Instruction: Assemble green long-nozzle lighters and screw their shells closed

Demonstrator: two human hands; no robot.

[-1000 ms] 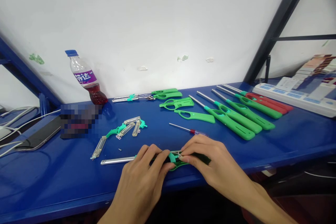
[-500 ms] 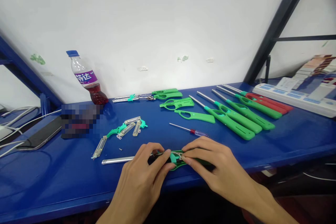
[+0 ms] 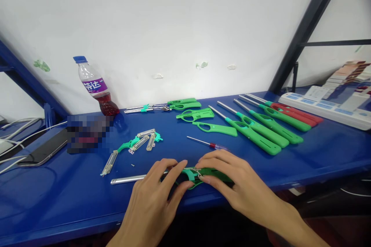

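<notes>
Open lighter [image 3: 191,173] is positioned nr front edge of worktop [image 3: 75,197], rod [image 3: 127,180] pointed L. It's grasped by L hand [image 3: 155,193], w/ thumb + index spread either side of trigger [image 3: 189,174]. Wire [image 3: 199,170] is touched by R hand [image 3: 240,181] fingertips; whether it's pinched can't be told. Screwdriver [image 3: 215,145] is placed just behind R hand. Clear tanks [image 3: 140,142] are grouped behind L hand. Green shells [image 3: 204,113] are set nr wall [image 3: 174,27]; other lighters [image 3: 266,128], green + red, are lined up at R.
</notes>
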